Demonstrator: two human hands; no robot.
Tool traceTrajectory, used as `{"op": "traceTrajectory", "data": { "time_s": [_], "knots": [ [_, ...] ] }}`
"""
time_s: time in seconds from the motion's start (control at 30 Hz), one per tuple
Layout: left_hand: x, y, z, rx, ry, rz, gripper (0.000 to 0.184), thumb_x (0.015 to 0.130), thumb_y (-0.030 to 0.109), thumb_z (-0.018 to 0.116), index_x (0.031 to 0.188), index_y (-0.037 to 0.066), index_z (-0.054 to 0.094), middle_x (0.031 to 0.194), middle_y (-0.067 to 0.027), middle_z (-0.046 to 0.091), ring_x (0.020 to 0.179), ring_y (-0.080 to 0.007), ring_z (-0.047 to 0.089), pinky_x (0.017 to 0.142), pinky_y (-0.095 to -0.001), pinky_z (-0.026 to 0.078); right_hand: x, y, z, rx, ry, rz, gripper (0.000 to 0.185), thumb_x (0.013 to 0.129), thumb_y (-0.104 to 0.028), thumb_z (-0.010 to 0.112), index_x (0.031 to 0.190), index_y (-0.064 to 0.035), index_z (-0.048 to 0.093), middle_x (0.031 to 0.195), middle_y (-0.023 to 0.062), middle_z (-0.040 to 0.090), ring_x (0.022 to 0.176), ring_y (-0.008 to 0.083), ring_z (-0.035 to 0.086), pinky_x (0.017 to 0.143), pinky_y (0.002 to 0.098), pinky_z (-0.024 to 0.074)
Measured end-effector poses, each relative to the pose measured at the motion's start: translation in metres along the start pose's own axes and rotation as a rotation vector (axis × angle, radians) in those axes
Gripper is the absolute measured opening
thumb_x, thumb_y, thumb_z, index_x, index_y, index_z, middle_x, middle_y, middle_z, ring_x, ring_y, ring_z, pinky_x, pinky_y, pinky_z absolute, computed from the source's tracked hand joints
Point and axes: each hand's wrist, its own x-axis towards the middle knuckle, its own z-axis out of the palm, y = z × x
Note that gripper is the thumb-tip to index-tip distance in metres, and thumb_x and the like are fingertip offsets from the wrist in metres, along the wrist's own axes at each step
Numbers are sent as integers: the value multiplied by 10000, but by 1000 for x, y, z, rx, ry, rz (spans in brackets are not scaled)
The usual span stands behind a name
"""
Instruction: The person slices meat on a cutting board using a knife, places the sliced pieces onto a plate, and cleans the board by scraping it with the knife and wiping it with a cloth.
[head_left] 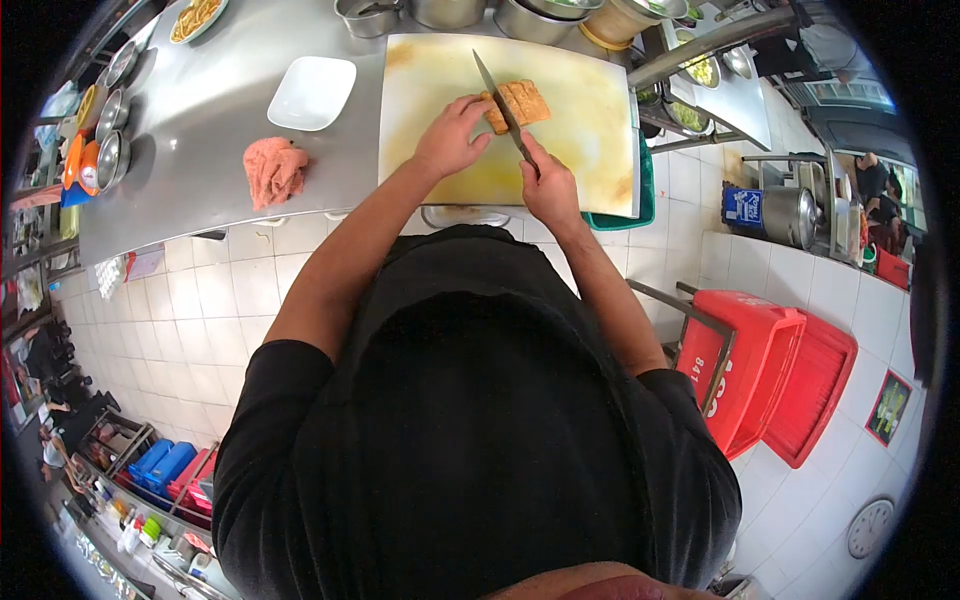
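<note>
A golden-brown slab of food (525, 101), scored or sliced across its top, lies on the large, yellow-stained white cutting board (430, 80). My right hand (550, 185) is closed around the handle of a long knife (495, 92). The blade crosses the left part of the slab, its tip pointing to the far side of the board. At the slab's left end, my left hand (455, 138) holds it with bent fingers, the thumb apart and nearer to me. Whether the blade has gone through the slab, I cannot tell.
Left of the board are a white square dish (312, 93) and a crumpled pink cloth (275, 172). Metal pots (535, 22) line the far edge. A green bin (640, 190) sits under the board's right side; a red cooler box (735, 350) stands behind on the right.
</note>
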Motion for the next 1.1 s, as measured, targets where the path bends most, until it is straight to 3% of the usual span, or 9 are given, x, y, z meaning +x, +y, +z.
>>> {"op": "traceTrajectory", "data": {
  "time_s": [0.23, 0.47, 0.53, 0.73, 1.03, 1.1],
  "knots": [
    [-16, -2, 1, -55, 8, -17, 549, 895, 208, 767, 1400, 108, 577, 1472, -192, 519, 1330, -392, 548, 1115, -455, 481, -12, -18, -15, -5, -48, 33, 524, 956, -61, 670, 1472, -126, 597, 1095, 260, 731, 983, 432, 717, 851, 458, 582],
    [-12, -1, 1, 14, 12, 27, 521, 888, 199, 783, 1371, 109, 612, 1470, -189, 519, 1297, -390, 573, 1096, -447, 498, -10, -22, -13, -94, -23, 5, 536, 972, -110, 647, 1498, -197, 584, 900, 225, 694, 814, 423, 688, 745, 505, 562],
    [-13, 0, -3, -15, -15, 12, 506, 917, 210, 756, 1383, 94, 596, 1500, -193, 509, 1360, -398, 528, 1132, -454, 466, -11, -23, -12, -108, -3, -13, 539, 972, -111, 639, 1500, -203, 582, 870, 221, 682, 789, 419, 683, 727, 512, 559],
    [-11, 1, -5, -17, -30, -18, 480, 929, 199, 750, 1371, 92, 601, 1506, -197, 512, 1371, -409, 525, 1132, -451, 470, -7, -22, -7, -148, -116, 75, 535, 1012, -205, 597, 1535, -261, 496, 958, 241, 690, 839, 450, 699, 779, 548, 563],
    [-9, 0, -7, -17, -11, 18, 444, 924, 181, 751, 1341, 93, 626, 1490, -195, 527, 1354, -402, 541, 1117, -446, 481, 1, -50, -45, -287, -344, 171, 567, 1046, -204, 506, 1597, -285, 401, 1015, 255, 712, 925, 445, 712, 838, 559, 552],
    [-8, -5, -3, -4, -3, 12, 430, 911, 188, 759, 1316, 104, 643, 1465, -182, 543, 1332, -393, 553, 1106, -447, 488, 11, -20, -3, -193, -166, 66, 581, 1006, -164, 582, 1570, -250, 471, 897, 248, 703, 822, 449, 700, 753, 561, 549]
  ]
}}
